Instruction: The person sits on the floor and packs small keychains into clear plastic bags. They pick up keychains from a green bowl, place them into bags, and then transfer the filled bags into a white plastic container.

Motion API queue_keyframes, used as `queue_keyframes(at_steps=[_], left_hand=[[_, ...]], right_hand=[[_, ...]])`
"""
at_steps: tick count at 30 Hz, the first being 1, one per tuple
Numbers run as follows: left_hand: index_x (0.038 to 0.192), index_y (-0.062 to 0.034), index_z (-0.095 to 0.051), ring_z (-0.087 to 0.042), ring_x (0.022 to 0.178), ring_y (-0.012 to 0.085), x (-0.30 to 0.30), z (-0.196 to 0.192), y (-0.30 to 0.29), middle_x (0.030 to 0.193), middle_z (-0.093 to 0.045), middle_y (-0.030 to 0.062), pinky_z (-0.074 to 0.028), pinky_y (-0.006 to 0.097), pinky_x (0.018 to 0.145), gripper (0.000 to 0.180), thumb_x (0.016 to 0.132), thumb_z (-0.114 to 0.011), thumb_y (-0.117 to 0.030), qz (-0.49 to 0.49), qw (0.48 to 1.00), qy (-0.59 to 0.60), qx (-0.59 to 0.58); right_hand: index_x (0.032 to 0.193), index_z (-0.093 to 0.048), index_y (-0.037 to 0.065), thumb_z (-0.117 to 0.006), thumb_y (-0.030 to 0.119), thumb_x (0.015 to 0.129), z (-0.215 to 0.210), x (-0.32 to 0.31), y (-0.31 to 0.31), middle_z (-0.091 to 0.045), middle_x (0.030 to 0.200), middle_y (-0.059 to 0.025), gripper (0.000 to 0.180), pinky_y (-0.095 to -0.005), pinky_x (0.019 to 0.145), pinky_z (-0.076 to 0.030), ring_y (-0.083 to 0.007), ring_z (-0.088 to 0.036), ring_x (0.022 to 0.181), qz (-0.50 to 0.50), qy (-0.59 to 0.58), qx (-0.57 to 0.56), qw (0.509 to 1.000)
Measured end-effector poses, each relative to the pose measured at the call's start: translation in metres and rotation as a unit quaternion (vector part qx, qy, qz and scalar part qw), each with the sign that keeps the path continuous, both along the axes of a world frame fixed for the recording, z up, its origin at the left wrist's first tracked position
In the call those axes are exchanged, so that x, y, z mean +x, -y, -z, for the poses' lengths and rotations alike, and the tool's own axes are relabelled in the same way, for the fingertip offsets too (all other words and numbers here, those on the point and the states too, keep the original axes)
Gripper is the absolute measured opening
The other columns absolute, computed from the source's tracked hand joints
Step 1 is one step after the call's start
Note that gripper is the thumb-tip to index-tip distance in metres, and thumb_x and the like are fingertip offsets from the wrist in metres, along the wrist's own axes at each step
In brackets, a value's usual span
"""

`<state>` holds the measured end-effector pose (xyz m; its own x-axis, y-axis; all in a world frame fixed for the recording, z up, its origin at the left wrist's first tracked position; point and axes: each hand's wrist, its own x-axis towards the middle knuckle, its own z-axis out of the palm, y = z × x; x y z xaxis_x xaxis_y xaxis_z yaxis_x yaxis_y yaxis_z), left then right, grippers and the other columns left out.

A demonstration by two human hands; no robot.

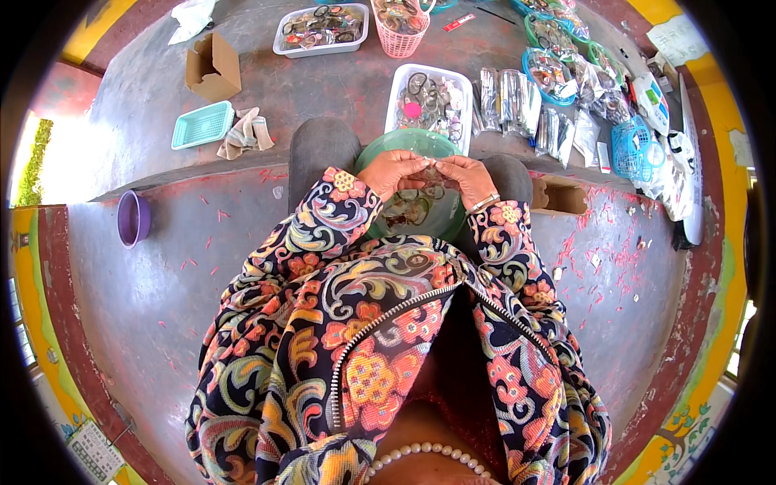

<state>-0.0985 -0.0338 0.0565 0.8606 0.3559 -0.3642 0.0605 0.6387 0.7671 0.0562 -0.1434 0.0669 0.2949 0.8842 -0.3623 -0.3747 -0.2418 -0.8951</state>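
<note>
seen from above, a seated person's left hand (394, 171) and right hand (465, 176) meet fingertip to fingertip, pinching a small item (430, 172) too tiny to identify, held directly over a green bowl (380, 149) in the lap, so anything dropped would likely land in the bowl; a white tray (467, 85) of trinkets sits just beyond the bowl

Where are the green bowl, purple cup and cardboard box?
green bowl (408, 142): head view, far rim.
purple cup (132, 218): head view, outer wall.
cardboard box (217, 71): head view, front side.
</note>
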Motion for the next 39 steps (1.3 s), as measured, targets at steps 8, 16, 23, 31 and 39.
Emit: queue_keyframes(at_steps=[8, 16, 23, 31, 39], left_hand=[[0.096, -0.0051, -0.054, -0.061, 0.084, 0.0176, 0.001, -0.001, 0.0, 0.092, -0.061, 0.0082, -0.049, 0.024, 0.066, 0.019, 0.085, -0.053, -0.02, -0.068, 0.997, 0.039, -0.022], [0.091, -0.01, -0.057, -0.057, 0.07, 0.0076, -0.001, -0.009, 0.0, 0.082, -0.06, 0.0009, -0.039, 0.017, 0.05, 0.018, 0.081, -0.059, -0.024, -0.016, 0.999, -0.022, 0.021], [0.084, -0.0084, -0.057, -0.055, 0.068, 0.0083, -0.001, -0.003, -0.003, 0.077, -0.059, 0.0013, -0.034, 0.017, 0.046, 0.018, 0.078, -0.062, -0.025, 0.026, 0.998, -0.028, 0.044], [0.091, -0.0044, -0.056, -0.061, 0.078, 0.0161, 0.0, 0.002, -0.005, 0.085, -0.062, 0.0057, -0.041, 0.018, 0.049, 0.016, 0.082, -0.056, -0.018, -0.002, 1.0, -0.004, 0.016], [0.096, -0.004, -0.056, -0.062, 0.081, 0.0174, 0.0, -0.002, -0.003, 0.09, -0.062, 0.0052, -0.043, 0.019, 0.052, 0.018, 0.083, -0.055, -0.016, 0.01, 1.0, 0.011, 0.026]], right_hand=[[0.082, -0.061, 0.004, -0.062, 0.023, 0.078, 0.001, 0.002, 0.0, -0.061, 0.07, -0.003, 0.02, -0.0217, 0.056, -0.039, -0.0102, -0.056, 0.063, 0.03, 0.009, -0.006, 0.999], [0.077, -0.059, 0.006, -0.058, 0.019, 0.079, 0.002, 0.003, 0.0, -0.059, 0.071, 0.0, 0.013, -0.022, 0.059, -0.038, -0.0078, -0.053, 0.066, 0.035, 0.039, 0.046, 0.998], [0.079, -0.059, 0.007, -0.059, 0.018, 0.079, -0.004, -0.001, -0.001, -0.059, 0.073, 0.0018, 0.011, -0.0211, 0.06, -0.037, -0.0063, -0.052, 0.068, 0.057, 0.085, 0.055, 0.993], [0.08, -0.061, 0.005, -0.062, 0.02, 0.078, -0.011, -0.003, -0.001, -0.059, 0.072, 0.0013, 0.015, -0.0217, 0.057, -0.037, -0.0063, -0.052, 0.066, 0.017, 0.055, 0.023, 0.998], [0.081, -0.061, 0.002, -0.063, 0.017, 0.078, -0.003, -0.002, -0.002, -0.061, 0.07, -0.0015, 0.015, -0.0214, 0.055, -0.037, -0.0077, -0.053, 0.062, 0.011, 0.055, 0.03, 0.998]])
